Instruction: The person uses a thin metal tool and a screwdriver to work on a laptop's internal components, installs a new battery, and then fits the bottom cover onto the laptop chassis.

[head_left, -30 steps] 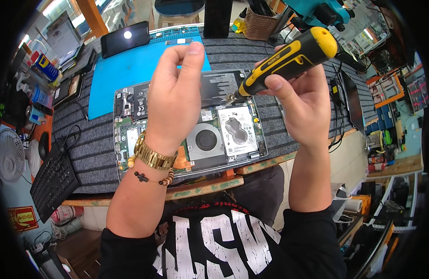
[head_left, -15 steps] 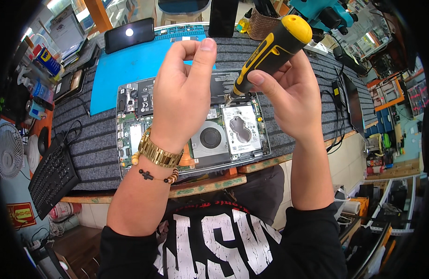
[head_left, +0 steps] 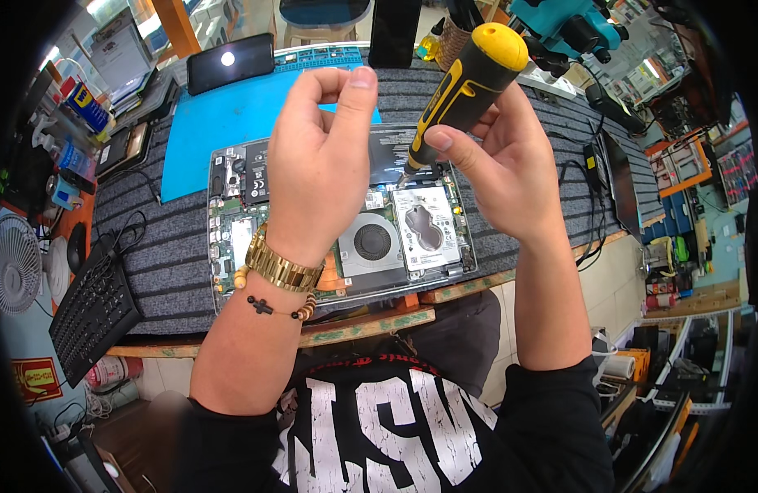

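An opened laptop (head_left: pixel 371 279) lies on the bench, showing a black battery (head_left: pixel 391 148), a round fan (head_left: pixel 372 243) and a white-labelled hard drive (head_left: pixel 424 246). My right hand (head_left: pixel 514 172) grips a thick yellow-and-black screwdriver (head_left: pixel 469 74), tilted, its shaft reaching down beside the drive's upper-left corner. My left hand (head_left: pixel 321 164), with a gold watch (head_left: pixel 280 263) and a beaded bracelet at the wrist, hovers over the left-middle of the laptop, fingers curled and thumb raised near the forefinger. What, if anything, it holds is hidden.
A blue mat (head_left: pixel 206 131) lies behind the laptop, with a phone (head_left: pixel 229 64) at its back. A keyboard (head_left: pixel 91 312) and fan (head_left: pixel 18 263) stand left. A microscope (head_left: pixel 568 25) and pen basket (head_left: pixel 454 33) are behind; cables (head_left: pixel 592 246) and a thin black panel (head_left: pixel 621 189) lie right.
The screwdriver handle has swung left and become more upright, my right hand moving with it. My left hand has shifted slightly right, still curled.
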The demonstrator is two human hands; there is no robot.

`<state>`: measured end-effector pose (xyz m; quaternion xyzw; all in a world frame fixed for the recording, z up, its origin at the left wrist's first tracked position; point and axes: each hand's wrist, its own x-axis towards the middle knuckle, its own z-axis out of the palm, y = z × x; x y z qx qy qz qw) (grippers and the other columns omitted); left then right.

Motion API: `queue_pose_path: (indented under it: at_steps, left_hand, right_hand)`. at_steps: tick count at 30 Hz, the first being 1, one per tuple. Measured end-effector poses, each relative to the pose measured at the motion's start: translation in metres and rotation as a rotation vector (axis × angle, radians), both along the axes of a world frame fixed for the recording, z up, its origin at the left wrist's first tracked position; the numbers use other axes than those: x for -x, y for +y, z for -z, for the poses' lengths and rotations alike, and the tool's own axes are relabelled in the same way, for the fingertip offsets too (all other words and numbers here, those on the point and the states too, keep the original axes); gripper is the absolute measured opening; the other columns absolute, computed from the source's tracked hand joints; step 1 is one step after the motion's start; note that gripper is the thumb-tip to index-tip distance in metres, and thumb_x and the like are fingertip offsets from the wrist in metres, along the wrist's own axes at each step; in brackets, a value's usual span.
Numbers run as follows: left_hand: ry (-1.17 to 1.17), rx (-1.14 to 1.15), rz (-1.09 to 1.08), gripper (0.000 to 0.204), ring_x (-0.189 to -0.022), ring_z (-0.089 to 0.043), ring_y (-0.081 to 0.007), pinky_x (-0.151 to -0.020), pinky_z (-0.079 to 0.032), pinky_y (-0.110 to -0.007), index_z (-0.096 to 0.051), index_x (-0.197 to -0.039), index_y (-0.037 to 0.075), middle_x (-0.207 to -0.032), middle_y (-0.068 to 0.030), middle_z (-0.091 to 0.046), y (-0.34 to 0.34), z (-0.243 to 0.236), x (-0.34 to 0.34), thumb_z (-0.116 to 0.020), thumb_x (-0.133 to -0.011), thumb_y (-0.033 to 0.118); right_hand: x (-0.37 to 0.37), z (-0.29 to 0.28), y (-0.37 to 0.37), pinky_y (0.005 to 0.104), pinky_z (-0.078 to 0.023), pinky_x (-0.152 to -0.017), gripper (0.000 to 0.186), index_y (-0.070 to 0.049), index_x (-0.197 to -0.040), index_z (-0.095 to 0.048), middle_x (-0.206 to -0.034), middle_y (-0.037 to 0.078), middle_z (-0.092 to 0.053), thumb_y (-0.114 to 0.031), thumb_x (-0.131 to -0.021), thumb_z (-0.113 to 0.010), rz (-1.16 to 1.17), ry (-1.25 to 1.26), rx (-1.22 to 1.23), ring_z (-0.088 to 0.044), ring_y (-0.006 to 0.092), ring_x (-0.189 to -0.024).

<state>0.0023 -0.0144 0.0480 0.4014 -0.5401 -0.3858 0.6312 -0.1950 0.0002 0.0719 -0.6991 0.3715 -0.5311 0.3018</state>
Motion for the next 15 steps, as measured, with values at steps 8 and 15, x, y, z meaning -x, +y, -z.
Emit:
queue_pose_path:
  at_steps: [8, 15]
  left_hand:
    - [-0.052, -0.006, -0.026, 0.038, -0.084, -0.059, -0.0072, -0.081, -0.051, -0.025, -0.072, -0.121, -0.001, -0.112, -0.0068, -0.073, 0.0032, -0.0050, -0.0036, -0.063, -0.117, 0.036]
    - [-0.016, 0.034, -0.031, 0.034, -0.078, -0.056, -0.0046, -0.070, -0.045, -0.022, -0.072, -0.111, 0.002, -0.093, 0.0004, -0.068, 0.0041, -0.0071, -0.0062, -0.066, -0.115, 0.036]
  right_hand:
    - [-0.0008, -0.0011, -0.0012, 0.0334, -0.061, -0.090, 0.038, 0.001, -0.122, -0.060, -0.111, 0.013, -0.081, -0.010, -0.098, -0.088, -0.016, 0.012, -0.005, -0.074, 0.0131, -0.101]
    - [0.0025, 0.0005, -0.0012, 0.0336, -0.061, -0.091, 0.039, 0.001, -0.123, -0.060, -0.111, 0.013, -0.081, -0.011, -0.098, -0.088, -0.001, 0.038, 0.009, -0.074, 0.0133, -0.101]
